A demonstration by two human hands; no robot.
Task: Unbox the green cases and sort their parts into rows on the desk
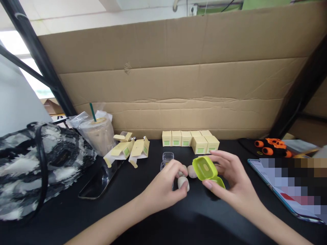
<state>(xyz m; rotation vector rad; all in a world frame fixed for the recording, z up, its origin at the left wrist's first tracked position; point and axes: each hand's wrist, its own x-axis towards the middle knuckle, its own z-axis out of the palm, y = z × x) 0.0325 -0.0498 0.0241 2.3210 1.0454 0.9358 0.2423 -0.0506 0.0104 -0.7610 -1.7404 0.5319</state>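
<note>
Currently, in the head view, the left hand (163, 187) curls inward, pinching a pale rounded lump (183, 182) between the thumb and a bent finger, just above or on the black table (143, 217); which of the two, I cannot tell. Another pale lump (192, 171) sits just beyond it, between the hands, and one more is partly hidden behind the left fingers. The right hand (236, 185) grips a yellow-green case (205, 168) between its thumb and fingers; the case is hinged open, with its oval-marked half tilted toward the left hand. Past the left knuckles stands a small clear container (168, 156), partly covered by the hand. Farther back, cream boxes (186, 139) with green labels stand grouped before a cardboard panel (178, 81). To their left lie opened cartons (138, 148), near a bagged cup (98, 132) with a green straw, a dark phone (98, 182) and a shaggy black-and-white bag (17, 166). At right are an orange toy car (274, 145) and a partly blurred screen device (270, 182).
</note>
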